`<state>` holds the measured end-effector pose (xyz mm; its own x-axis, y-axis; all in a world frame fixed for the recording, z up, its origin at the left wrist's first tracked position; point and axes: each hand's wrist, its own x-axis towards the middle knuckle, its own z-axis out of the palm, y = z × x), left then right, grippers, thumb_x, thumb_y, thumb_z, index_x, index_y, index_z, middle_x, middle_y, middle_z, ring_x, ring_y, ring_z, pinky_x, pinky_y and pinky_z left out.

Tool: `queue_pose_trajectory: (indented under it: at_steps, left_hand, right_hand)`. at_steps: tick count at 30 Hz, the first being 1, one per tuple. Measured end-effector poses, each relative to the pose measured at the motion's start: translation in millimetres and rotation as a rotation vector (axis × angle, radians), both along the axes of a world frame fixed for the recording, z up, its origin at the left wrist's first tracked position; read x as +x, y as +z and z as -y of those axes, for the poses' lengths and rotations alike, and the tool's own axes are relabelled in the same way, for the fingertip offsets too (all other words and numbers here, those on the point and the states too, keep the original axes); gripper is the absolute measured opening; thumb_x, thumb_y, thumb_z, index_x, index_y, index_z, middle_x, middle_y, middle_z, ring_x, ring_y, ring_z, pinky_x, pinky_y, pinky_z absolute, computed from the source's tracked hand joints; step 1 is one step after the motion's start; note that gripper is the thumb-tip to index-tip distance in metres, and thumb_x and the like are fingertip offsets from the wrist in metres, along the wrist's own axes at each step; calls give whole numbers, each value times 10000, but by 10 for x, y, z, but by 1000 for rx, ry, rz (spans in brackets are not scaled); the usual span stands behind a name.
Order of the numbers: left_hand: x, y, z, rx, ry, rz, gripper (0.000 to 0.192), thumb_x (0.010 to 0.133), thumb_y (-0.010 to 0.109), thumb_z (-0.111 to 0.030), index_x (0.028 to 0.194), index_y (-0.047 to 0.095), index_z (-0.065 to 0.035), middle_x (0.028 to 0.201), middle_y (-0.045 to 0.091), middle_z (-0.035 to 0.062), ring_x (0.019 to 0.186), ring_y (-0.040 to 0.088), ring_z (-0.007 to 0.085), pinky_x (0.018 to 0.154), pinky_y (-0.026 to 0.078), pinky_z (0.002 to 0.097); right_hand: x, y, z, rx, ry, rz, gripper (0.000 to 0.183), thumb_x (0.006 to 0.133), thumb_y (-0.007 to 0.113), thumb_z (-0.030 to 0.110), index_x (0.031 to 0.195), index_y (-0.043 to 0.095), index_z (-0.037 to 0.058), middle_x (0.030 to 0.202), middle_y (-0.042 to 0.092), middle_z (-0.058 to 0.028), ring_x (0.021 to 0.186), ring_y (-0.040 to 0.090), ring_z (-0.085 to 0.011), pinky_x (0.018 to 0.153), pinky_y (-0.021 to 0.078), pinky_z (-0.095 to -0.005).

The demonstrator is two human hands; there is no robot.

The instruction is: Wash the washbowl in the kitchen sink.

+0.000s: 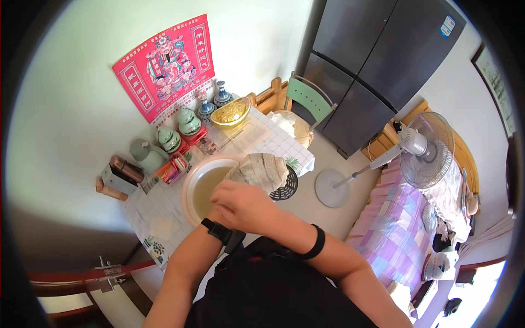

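Observation:
My right hand (247, 206) lies across my left hand (223, 216) just above the near right side of a wide basin (189, 192). Most of my left hand is hidden beneath it, and a black watch-like band (217, 231) circles the left wrist. The right fingers are bent over the left hand; whether either hand holds anything small cannot be made out. Cloudy yellowish liquid (207, 188) fills part of the pale-rimmed basin. Beyond my right hand, a rough grey-brown piece, possibly folded cloth (262, 172), overlaps the basin's right rim and a black slotted plastic basket (290, 186).
The table (151, 205) has a checked cover. Along the wall stand green gourd-shaped jars (189, 122), blue-and-white vases (222, 95), a golden ingot ornament (231, 112) and a kettle (147, 156). A chair (308, 98), standing fan (422, 149) and bed (393, 229) are to the right.

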<state>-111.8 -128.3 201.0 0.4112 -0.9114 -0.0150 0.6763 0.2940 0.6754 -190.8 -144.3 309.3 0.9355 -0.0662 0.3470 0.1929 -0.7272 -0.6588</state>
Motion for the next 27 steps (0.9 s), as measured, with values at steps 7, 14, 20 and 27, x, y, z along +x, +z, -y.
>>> queue_pose_trajectory:
  at_steps: [7, 14, 20, 27]
  left_hand:
    - [-54, 41, 9, 15, 55, -22, 427, 1133, 457, -339, 1461, 530, -75, 1461, 601, 94, 1325, 596, 176, 1151, 473, 334]
    - [-91, 37, -34, 29, 96, -68, 432, 1135, 451, -356, 1446, 536, -68, 1465, 599, 95, 1332, 590, 170, 1147, 475, 326]
    - [190, -40, 68, -228, 65, -462, 439, 1136, 446, -370, 1434, 541, -62, 1469, 598, 95, 1337, 585, 165, 1143, 477, 320]
    - [393, 144, 175, 39, 288, -881, 438, 1140, 420, -378, 1431, 535, -73, 1468, 586, 107, 1338, 582, 198, 1156, 466, 355]
  right_hand:
    - [241, -58, 592, 1923, 419, 79, 549, 1131, 459, 468, 1389, 588, 0, 1200, 720, -193, 981, 732, -250, 786, 629, -365]
    - [300, -242, 688, 1634, 367, 202, 530, 1151, 415, 438, 1374, 575, -15, 1201, 707, -199, 1007, 726, -244, 818, 622, -359]
    - [127, -123, 517, 1013, 101, 206, 498, 1149, 466, 336, 1478, 520, -34, 1361, 647, -144, 1239, 636, -222, 1082, 503, -351]
    - [250, -312, 343, 1449, -223, 164, 507, 1146, 508, 267, 1512, 506, -83, 1527, 569, -159, 1363, 576, -226, 1172, 440, -360]
